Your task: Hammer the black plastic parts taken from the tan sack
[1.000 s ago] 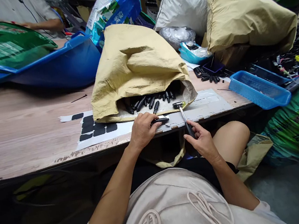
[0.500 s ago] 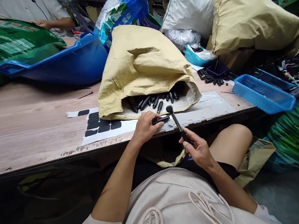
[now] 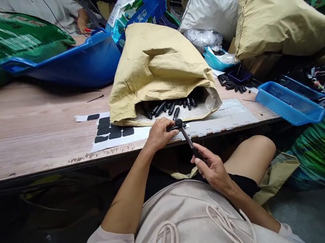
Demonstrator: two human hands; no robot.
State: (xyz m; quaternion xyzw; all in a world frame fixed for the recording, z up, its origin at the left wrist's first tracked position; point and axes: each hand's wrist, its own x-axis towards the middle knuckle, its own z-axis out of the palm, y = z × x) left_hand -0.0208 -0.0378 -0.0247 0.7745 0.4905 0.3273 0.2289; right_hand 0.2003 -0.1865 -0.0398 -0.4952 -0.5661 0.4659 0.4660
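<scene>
My left hand (image 3: 160, 134) is closed around a short black cylindrical part (image 3: 170, 128) lying sideways just in front of the open bag. My right hand (image 3: 211, 165) grips the black handle of a round-headed metal-shafted tool (image 3: 186, 136), which looks like a ratchet wrench. The tool's dark head overlaps the part beside my left fingertips; whether they touch I cannot tell. Behind both hands lies a tan paper sack (image 3: 157, 73), its mouth facing me, with several black cylindrical parts (image 3: 171, 108) inside. One more part (image 3: 176, 113) lies at the mouth's lip.
Black rounded-square pads (image 3: 113, 132) on a white sheet lie left of my hands. A blue basin (image 3: 71, 72) and green bag (image 3: 11, 42) stand at the back left. On the right are a blue basket (image 3: 291, 103) and loose black parts (image 3: 233, 85). Another person's hand (image 3: 82, 21) shows behind.
My right hand has moved left, bringing the tool's round head from beside the black part to over its end. My left hand keeps its hold. The view has shifted slightly.
</scene>
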